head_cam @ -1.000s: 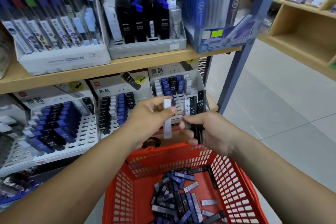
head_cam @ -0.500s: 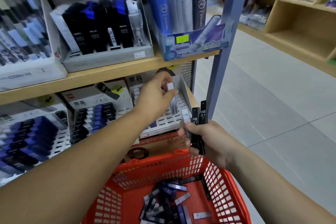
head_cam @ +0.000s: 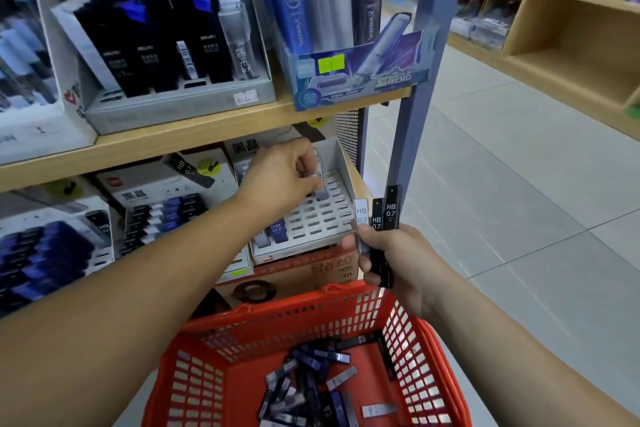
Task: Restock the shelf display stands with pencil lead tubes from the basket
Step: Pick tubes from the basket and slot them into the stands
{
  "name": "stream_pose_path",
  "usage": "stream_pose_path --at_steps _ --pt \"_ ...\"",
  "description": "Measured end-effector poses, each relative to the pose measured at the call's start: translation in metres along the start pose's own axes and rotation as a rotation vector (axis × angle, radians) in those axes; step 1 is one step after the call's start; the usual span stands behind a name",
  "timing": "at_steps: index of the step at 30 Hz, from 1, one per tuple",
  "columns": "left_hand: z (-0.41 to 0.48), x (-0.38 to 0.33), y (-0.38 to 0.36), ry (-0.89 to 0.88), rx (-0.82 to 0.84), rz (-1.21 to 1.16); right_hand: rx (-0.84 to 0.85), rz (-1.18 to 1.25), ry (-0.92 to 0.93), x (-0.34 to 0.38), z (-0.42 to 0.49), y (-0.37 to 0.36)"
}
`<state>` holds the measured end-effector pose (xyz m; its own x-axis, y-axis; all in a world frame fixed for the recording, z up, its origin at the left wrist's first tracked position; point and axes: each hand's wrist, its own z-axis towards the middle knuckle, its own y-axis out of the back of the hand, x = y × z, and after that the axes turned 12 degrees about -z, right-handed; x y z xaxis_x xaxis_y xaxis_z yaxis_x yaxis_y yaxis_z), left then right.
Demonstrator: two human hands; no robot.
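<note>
Your left hand (head_cam: 287, 177) pinches 1 lead tube (head_cam: 321, 188) over the slotted stand (head_cam: 323, 220); tilted, it could jam. Your right hand (head_cam: 393, 262) grips 3 HB tubes (head_cam: 377, 218).

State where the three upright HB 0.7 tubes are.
Head view, right of centre: the right hand grips the three tubes above the red basket, right of the white slotted stand.

Tubes (head_cam: 390, 211) in right hand (head_cam: 405, 260): one white, two black, white lettering. Tube (head_cam: 320, 190) in left hand (head_cam: 280, 177): pale grey, over white slot-gridded stand (head_cam: 329, 218). Basket (head_cam: 408, 333) below both hands: red lattice; loose tubes (head_cam: 311, 374) blue, black, grey.
</note>
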<state>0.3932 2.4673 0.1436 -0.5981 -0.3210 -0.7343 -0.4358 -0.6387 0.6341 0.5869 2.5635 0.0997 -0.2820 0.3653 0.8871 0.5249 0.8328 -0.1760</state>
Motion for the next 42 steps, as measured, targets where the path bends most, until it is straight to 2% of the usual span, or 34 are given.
stream_pose_path --at_steps 5,9,13,16,19,21,23,26,29,31,34,37,39,42 --pt "-0.002 0.004 0.003 -0.027 -0.008 0.054 0.001 -0.064 0.056 0.001 -0.002 -0.002" --pt "0.005 0.007 -0.004 -0.011 -0.049 0.000 0.029 -0.086 0.063 0.003 -0.004 -0.004" --pt "0.009 0.002 -0.005 -0.030 0.035 0.008 0.036 -0.079 0.073 0.006 -0.003 -0.010" --pt "0.006 0.000 -0.006 -0.043 0.153 0.127 0.013 -0.071 0.082 0.009 -0.005 -0.017" --pt "0.001 -0.001 0.004 -0.076 0.134 0.259 0.001 -0.070 0.085 0.010 -0.006 -0.022" --pt "-0.010 -0.008 0.015 -0.110 0.028 0.189 -0.021 -0.073 0.089 0.012 -0.006 -0.026" --pt "-0.032 -0.018 0.028 -0.032 -0.028 0.001 -0.023 -0.078 0.094 0.013 -0.007 -0.034" --pt "-0.065 -0.025 0.040 0.171 0.060 -0.273 0.025 -0.094 0.102 0.013 -0.008 -0.052" --pt "-0.091 -0.015 0.057 0.264 0.019 -0.416 0.125 -0.144 0.115 0.012 -0.010 -0.075" --pt "-0.105 -0.003 0.070 0.304 -0.029 -0.467 0.142 -0.208 0.134 0.011 -0.011 -0.090" --pt "-0.119 0.016 0.096 0.358 -0.109 -0.462 0.050 -0.423 0.166 0.013 -0.011 -0.105" --pt "-0.120 0.033 0.124 0.363 -0.190 -0.451 0.117 -0.394 0.137 0.016 -0.012 -0.115" --pt "-0.120 0.038 0.137 0.372 -0.230 -0.557 0.171 -0.393 0.125 0.016 -0.014 -0.124" --pt "-0.128 0.039 0.145 0.411 -0.188 -0.778 0.180 -0.390 0.117 0.013 -0.017 -0.147"
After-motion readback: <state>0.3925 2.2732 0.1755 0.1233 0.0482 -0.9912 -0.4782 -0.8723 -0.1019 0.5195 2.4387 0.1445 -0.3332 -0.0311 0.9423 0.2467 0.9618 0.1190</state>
